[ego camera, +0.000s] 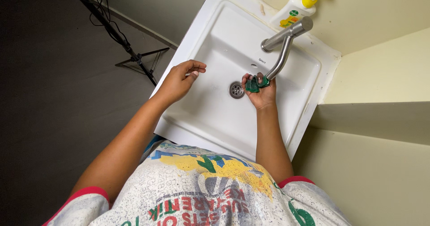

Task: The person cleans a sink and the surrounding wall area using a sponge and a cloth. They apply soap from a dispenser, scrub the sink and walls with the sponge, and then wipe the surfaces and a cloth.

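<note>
While the left hand (179,79) curls loosely, pinching nothing, right hand (260,91) fingers pinch a crumpled dark-green scrubbing pad (254,83) under the tap (282,47).

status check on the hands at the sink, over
Left hand empty, fingers curled, resting on sink left rim. Right hand shut on green scrub pad, under the faucet spout. Drain just beside it, nothing blocking.

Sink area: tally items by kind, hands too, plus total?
Sink: 1
Tap: 1
Drain: 1
Green scrub pad, held in the right hand: 1
Soap bottle, white with yellow cap: 1
Tripod: 1
Hands: 2, the left hand over the sink's edge
Total: 8
</note>
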